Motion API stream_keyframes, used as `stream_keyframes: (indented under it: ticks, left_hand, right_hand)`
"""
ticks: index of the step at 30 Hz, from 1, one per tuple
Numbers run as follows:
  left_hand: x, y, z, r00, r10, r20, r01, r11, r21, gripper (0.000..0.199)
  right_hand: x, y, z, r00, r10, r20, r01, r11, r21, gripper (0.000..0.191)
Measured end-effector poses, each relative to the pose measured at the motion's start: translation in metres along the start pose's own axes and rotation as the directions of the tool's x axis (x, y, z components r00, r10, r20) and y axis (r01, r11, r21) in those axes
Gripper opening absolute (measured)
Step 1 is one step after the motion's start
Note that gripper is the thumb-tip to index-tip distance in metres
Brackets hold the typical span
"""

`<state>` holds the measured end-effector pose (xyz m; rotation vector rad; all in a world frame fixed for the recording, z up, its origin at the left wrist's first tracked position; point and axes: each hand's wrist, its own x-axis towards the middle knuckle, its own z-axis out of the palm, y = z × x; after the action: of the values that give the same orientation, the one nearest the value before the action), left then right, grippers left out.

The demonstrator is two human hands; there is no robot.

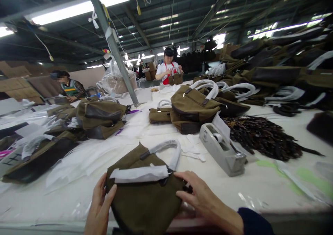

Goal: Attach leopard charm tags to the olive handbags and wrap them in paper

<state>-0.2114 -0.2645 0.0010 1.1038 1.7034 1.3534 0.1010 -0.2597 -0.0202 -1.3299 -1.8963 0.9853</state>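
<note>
Olive bag (145, 203) at six o'clock, right by the table's (234, 190) near edge: left hand (100, 203) gripping one side, right hand (199, 193) the other. Room opens toward four; tape dispenser (221, 148) at two. White surface, strip-lit workshop. The bag's tilted, dark-trimmed, handle wrapped white, a white strip (140, 174) across it.
</note>
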Motion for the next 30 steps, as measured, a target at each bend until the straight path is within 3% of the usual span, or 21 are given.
stream_keyframes:
  ticks: [3, 7, 9, 11, 13, 14, 16, 17, 19, 21, 23, 24, 26, 28, 30]
  left_hand:
    - [0.043, 0.001, -0.015, 0.992, -0.008, 0.124, 0.005, 1.0, 0.023, 0.072]
    - [0.112, 0.007, -0.042, 0.938, -0.016, 0.347, -0.048, 0.984, 0.174, 0.075]
    - [0.133, 0.019, -0.052, 0.942, -0.018, 0.335, -0.116, 0.92, 0.374, 0.078]
    - [0.132, 0.037, -0.05, 0.967, 0.101, 0.232, -0.216, 0.807, 0.549, 0.073]
    - [0.106, 0.056, -0.027, 0.929, 0.324, 0.181, -0.363, 0.695, 0.62, 0.059]
    - [0.086, 0.063, -0.007, 0.909, 0.356, 0.214, -0.411, 0.695, 0.59, 0.052]
    - [0.039, 0.07, 0.043, 0.856, 0.33, 0.397, -0.507, 0.681, 0.528, 0.042]
    - [0.018, 0.069, 0.07, 0.803, 0.319, 0.503, -0.573, 0.644, 0.507, 0.042]
    - [-0.012, 0.06, 0.118, 0.704, 0.27, 0.657, -0.685, 0.503, 0.527, 0.048]
    - [-0.022, 0.047, 0.149, 0.68, 0.168, 0.714, -0.718, 0.349, 0.602, 0.033]
    - [-0.018, 0.037, 0.159, 0.693, 0.113, 0.712, -0.708, 0.289, 0.644, 0.019]
    - [-0.014, 0.035, 0.157, 0.707, 0.119, 0.697, -0.691, 0.325, 0.646, 0.018]
    - [-0.008, 0.039, 0.144, 0.74, 0.162, 0.653, -0.622, 0.536, 0.571, 0.018]
    - [-0.006, 0.05, 0.123, 0.791, 0.188, 0.582, -0.469, 0.798, 0.379, 0.02]
    - [-0.005, 0.065, 0.101, 0.862, 0.19, 0.47, -0.286, 0.948, 0.142, 0.022]
  right_hand:
    - [-0.009, -0.013, 0.016, 0.991, -0.086, 0.1, 0.075, 0.992, 0.102, 0.055]
    - [-0.02, -0.018, 0.026, 0.934, -0.291, 0.209, 0.267, 0.954, 0.136, 0.067]
    - [-0.019, -0.017, 0.023, 0.906, -0.366, 0.212, 0.348, 0.93, 0.121, 0.064]
    - [-0.012, -0.012, 0.018, 0.911, -0.369, 0.185, 0.363, 0.929, 0.068, 0.052]
    - [-0.002, -0.003, 0.01, 0.936, -0.329, 0.122, 0.337, 0.94, -0.046, 0.036]
    - [0.004, 0.003, 0.006, 0.949, -0.303, 0.089, 0.312, 0.942, -0.123, 0.031]
    - [0.015, 0.016, -0.002, 0.968, -0.249, 0.037, 0.249, 0.924, -0.289, 0.029]
    - [0.019, 0.022, -0.006, 0.975, -0.22, 0.019, 0.212, 0.905, -0.368, 0.032]
    - [0.025, 0.034, -0.013, 0.987, -0.158, -0.015, 0.13, 0.855, -0.503, 0.034]
    - [0.028, 0.043, -0.02, 0.993, -0.114, -0.042, 0.065, 0.792, -0.607, 0.03]
    - [0.031, 0.048, -0.027, 0.995, -0.086, -0.053, 0.028, 0.737, -0.675, 0.027]
    - [0.032, 0.05, -0.03, 0.996, -0.075, -0.057, 0.014, 0.72, -0.694, 0.027]
    - [0.035, 0.053, -0.037, 0.996, -0.059, -0.066, -0.005, 0.707, -0.707, 0.03]
    - [0.038, 0.056, -0.043, 0.996, -0.055, -0.073, -0.013, 0.707, -0.707, 0.032]
    - [0.041, 0.061, -0.047, 0.995, -0.062, -0.076, -0.01, 0.71, -0.704, 0.031]
